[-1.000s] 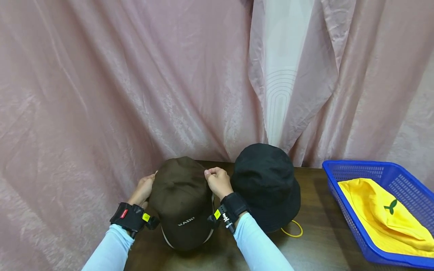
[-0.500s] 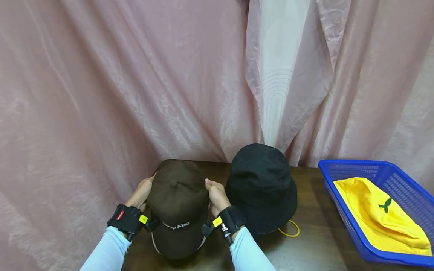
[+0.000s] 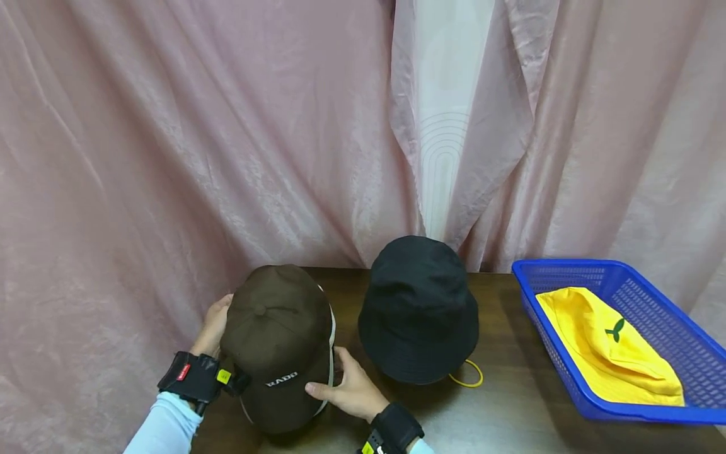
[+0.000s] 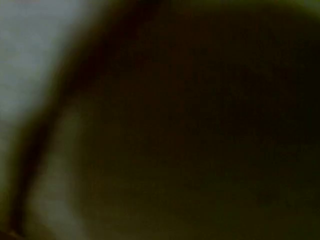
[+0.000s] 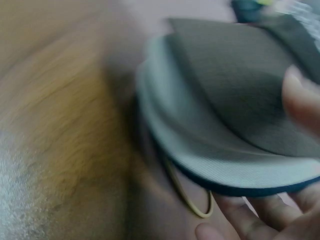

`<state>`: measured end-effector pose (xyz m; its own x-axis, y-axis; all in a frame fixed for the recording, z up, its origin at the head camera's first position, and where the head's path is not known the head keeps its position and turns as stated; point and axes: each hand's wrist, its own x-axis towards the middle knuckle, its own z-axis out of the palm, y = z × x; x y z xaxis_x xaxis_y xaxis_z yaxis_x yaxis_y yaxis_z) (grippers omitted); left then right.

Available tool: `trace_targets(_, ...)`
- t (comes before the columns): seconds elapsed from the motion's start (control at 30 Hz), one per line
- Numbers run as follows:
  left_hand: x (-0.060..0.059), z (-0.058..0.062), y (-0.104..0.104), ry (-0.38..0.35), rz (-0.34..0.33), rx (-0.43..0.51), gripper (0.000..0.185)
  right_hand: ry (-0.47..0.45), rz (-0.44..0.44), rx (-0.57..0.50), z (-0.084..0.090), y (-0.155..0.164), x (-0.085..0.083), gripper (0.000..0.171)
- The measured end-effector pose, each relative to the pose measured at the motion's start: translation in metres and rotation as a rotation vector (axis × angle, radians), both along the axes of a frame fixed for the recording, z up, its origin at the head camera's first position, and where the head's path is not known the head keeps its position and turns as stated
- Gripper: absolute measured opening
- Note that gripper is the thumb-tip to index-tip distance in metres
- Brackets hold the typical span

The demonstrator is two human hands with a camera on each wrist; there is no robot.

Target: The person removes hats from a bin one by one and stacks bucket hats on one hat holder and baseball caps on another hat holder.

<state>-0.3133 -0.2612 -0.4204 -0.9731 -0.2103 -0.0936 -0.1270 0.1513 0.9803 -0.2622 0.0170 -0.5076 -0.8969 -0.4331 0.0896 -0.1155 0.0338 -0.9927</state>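
Observation:
A brown baseball cap (image 3: 272, 340) with "RADO" lettering sits on the table, brim toward me. My left hand (image 3: 213, 325) holds its left side, with the fingertips hidden behind the crown. At the right edge, my right hand (image 3: 354, 388) has its thumb over the front of the cap and its fingers at the side. In the right wrist view, the thumb (image 5: 302, 100) lies on the brown cloth and the fingers (image 5: 270, 215) are below a pale layer (image 5: 200, 155) with a dark edge. The left wrist view is dark and blurred.
A black bucket hat (image 3: 420, 309) stands right of the cap, a yellow cord (image 3: 480, 378) sticking out beside it. Farther right, a blue plastic basket (image 3: 558, 362) holds a yellow hat (image 3: 601, 353) with a green sprout. A pink curtain (image 3: 283, 126) hangs behind the wooden table (image 3: 499, 353).
My right hand has moved from the cap's upper right edge down to its front right. The cap has turned slightly, showing more white edging. The head view has shifted right.

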Motion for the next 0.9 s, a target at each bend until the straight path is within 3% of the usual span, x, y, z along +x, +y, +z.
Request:
trace_targets(0.1, 0.0, -0.01, -0.002, 0.095, 0.118, -0.065, 0.033, 0.07, -0.017, 0.112, -0.007, -0.002, 0.001, 0.057)
trace_targets(0.23, 0.004, -0.017, 0.001, 0.178, 0.234, -0.151, 0.044, 0.132, -0.062, 0.153, -0.01, -0.005, -0.001, 0.049)
trace_targets(0.37, 0.008, -0.018, 0.006, 0.17, 0.294, -0.222, 0.057, 0.165, -0.099, 0.161, -0.012, -0.006, -0.001, 0.047)
trace_targets(0.47, 0.017, -0.017, 0.007, 0.146, 0.3, -0.163, 0.059, 0.169, -0.124, 0.165, -0.013, -0.006, 0.001, 0.05)
trace_targets(0.57, 0.035, -0.022, 0.01, 0.137, 0.296, -0.05, 0.053, 0.144, -0.141, 0.171, -0.013, -0.004, 0.005, 0.06)
trace_targets(0.7, 0.07, -0.037, 0.017, 0.164, 0.325, 0.081, 0.043, 0.108, -0.138, 0.18, -0.009, 0.002, 0.01, 0.073)
trace_targets(0.9, 0.12, -0.064, 0.034, 0.145, 0.442, 0.07, 0.025, 0.13, -0.103, 0.216, 0.001, 0.014, 0.023, 0.067)
